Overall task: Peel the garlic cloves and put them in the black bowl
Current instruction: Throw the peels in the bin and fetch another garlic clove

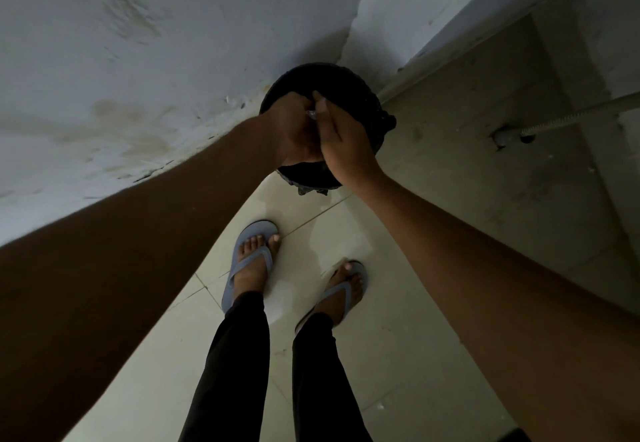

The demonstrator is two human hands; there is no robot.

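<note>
Overhead, a stained white wall filling the left and top, meeting a second wall in a corner just behind the black container. Below, pale floor tiles running from the wall's foot to the bottom edge, with open room between the feet and to the right of them. At right, a grey concrete ledge with a raised edge, a corrugated hose lying across it toward a drain hole. Black-trousered legs planted mid-floor, feet in grey flip-flops, standing apart, toes short of the container. Black round container, lined with a crinkled black bag, tucked into the corner, its near rim just beyond the toes; whether it is the black bowl, cannot tell. Left hand and right hand held together directly over its mouth, fingers curled, touching each other. Pinched between both grips, a small pale glinting scrap, too small to identify as garlic clove or skin. Both forearms reaching in from the lower corners.
</note>
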